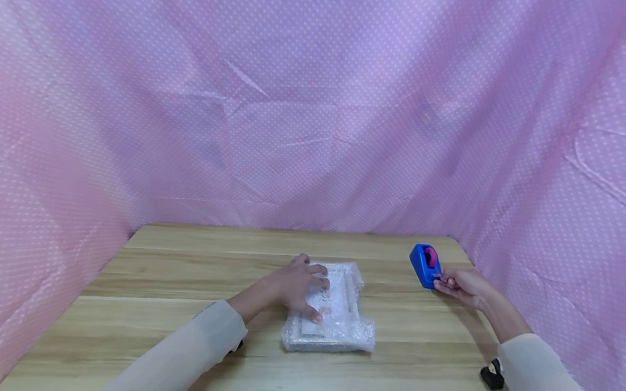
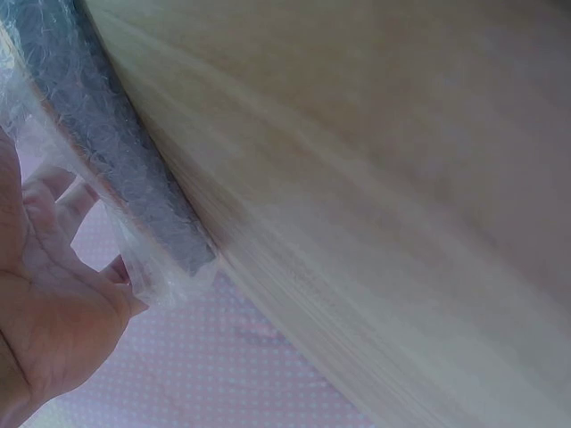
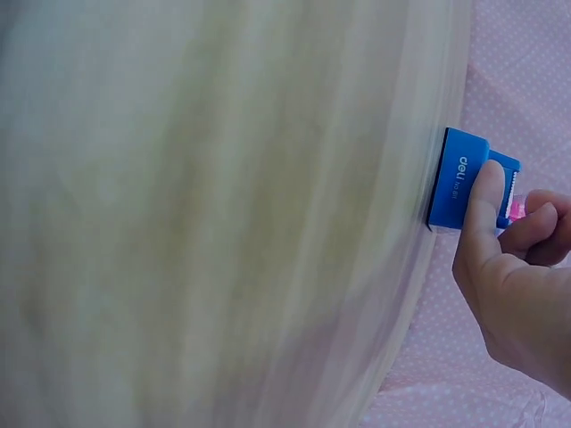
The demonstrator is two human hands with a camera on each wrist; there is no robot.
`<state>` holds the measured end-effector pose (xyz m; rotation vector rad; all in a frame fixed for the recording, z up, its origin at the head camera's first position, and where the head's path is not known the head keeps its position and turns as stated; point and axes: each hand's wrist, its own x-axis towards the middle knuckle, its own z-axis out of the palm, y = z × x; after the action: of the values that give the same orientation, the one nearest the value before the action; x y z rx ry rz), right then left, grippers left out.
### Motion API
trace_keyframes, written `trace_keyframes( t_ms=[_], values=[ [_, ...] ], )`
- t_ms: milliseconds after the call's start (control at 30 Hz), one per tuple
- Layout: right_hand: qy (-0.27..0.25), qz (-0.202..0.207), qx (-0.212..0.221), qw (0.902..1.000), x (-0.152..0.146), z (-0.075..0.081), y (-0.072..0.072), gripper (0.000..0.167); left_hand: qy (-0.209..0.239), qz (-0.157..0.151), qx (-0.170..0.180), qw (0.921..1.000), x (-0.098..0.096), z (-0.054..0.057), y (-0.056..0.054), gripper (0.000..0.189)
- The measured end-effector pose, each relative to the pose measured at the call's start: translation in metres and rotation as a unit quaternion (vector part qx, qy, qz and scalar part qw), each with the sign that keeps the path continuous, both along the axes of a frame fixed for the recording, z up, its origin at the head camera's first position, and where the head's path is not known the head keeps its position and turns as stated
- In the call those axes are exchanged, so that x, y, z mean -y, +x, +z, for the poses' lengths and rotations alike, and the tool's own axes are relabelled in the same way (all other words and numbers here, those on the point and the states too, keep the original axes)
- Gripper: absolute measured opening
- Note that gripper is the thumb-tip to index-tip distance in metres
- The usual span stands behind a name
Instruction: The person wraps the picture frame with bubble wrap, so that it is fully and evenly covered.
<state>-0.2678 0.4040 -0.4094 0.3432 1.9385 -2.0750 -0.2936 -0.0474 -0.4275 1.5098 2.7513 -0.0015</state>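
A flat package in clear bubble wrap (image 1: 337, 304) lies on the table in front of me. My left hand (image 1: 304, 290) rests over its left part, fingers spread and thumb toward the near end. From the left wrist, the hand (image 2: 58, 276) shows beside the wrapped edge (image 2: 134, 152). At the right, a blue tape dispenser (image 1: 421, 266) with a pink core (image 1: 431, 257) stands on the table. My right hand (image 1: 462, 285) pinches the tape at the dispenser's front end. In the right wrist view its thumb (image 3: 488, 187) overlaps the blue dispenser (image 3: 457, 178), and the other fingers are curled.
The wood-grain table (image 1: 205, 260) spreads around the package. Pink dotted cloth (image 1: 313, 136) hangs behind it and along both sides. A black object (image 1: 492, 374) is by the right sleeve.
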Motion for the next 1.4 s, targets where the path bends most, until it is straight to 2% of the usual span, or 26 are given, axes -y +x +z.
trace_keyframes(
  t_ms=[233, 333, 500, 533, 600, 667, 700, 767, 833, 900, 967, 1067, 1200, 1300, 1333, 1400],
  values=[
    [0.014, 0.017, 0.0, 0.9998, 0.001, -0.004, -0.002, 0.029, -0.001, -0.002, -0.002, 1.0, 0.001, 0.0, 0.0, 0.083],
    [0.021, 0.026, 0.008, 0.9994, -0.001, -0.006, -0.002, 0.018, -0.001, -0.005, -0.007, 1.0, 0.0, -0.002, -0.001, 0.083],
    [0.033, 0.032, 0.029, 0.9985, -0.006, -0.01, -0.001, 0.048, 0.001, -0.006, -0.001, 1.0, 0.0, -0.001, -0.001, 0.084],
    [0.037, 0.037, 0.029, 0.9982, -0.007, -0.01, -0.001, 0.048, 0.001, -0.007, -0.001, 1.0, 0.0, -0.001, -0.001, 0.084],
    [0.05, 0.039, 0.029, 0.9975, -0.009, -0.011, 0.0, 0.036, 0.0, -0.006, -0.001, 1.0, 0.0, 0.001, -0.001, 0.085],
    [0.078, 0.052, 0.026, 0.9953, -0.011, -0.011, 0.001, 0.016, -0.001, -0.006, 0.0, 1.0, 0.001, 0.002, -0.001, 0.085],
    [0.097, 0.061, 0.024, 0.9932, -0.012, -0.011, 0.001, 0.012, -0.001, -0.006, 0.001, 1.0, 0.001, 0.003, 0.0, 0.085],
    [0.147, 0.077, 0.017, 0.986, -0.013, -0.012, 0.003, 0.027, -0.001, -0.008, 0.001, 1.0, 0.001, 0.004, 0.001, 0.085],
    [0.214, 0.094, 0.003, 0.9723, -0.012, -0.011, 0.006, 0.04, 0.0, -0.01, 0.003, 0.9999, 0.002, 0.006, 0.002, 0.084],
    [0.292, 0.112, -0.017, 0.9496, -0.01, -0.009, 0.008, 0.047, 0.001, -0.013, 0.003, 0.9999, 0.002, 0.007, 0.002, 0.084],
    [0.375, 0.127, -0.042, 0.9174, -0.007, -0.005, 0.01, 0.051, 0.002, -0.016, 0.0, 0.9999, 0.002, 0.007, 0.003, 0.083],
    [0.514, 0.145, -0.095, 0.8398, 0.0, 0.002, 0.01, 0.052, 0.004, -0.016, 0.0, 0.9999, 0.001, 0.006, 0.003, 0.083],
    [0.649, 0.146, -0.139, 0.7334, 0.011, 0.011, 0.008, 0.043, 0.006, -0.015, 0.005, 0.9999, 0.0, 0.004, 0.002, 0.084],
    [0.702, 0.153, -0.153, 0.6791, 0.018, 0.014, 0.005, 0.038, 0.006, -0.015, 0.005, 0.9999, 0.0, 0.004, 0.001, 0.085],
    [0.714, 0.154, -0.152, 0.666, 0.019, 0.014, 0.005, 0.037, 0.006, -0.015, 0.004, 0.9999, 0.0, 0.003, 0.001, 0.086],
    [0.731, 0.155, -0.155, 0.6465, 0.021, 0.013, 0.004, 0.036, 0.005, -0.013, 0.001, 0.9999, 0.0, 0.003, 0.001, 0.086]
  ],
)
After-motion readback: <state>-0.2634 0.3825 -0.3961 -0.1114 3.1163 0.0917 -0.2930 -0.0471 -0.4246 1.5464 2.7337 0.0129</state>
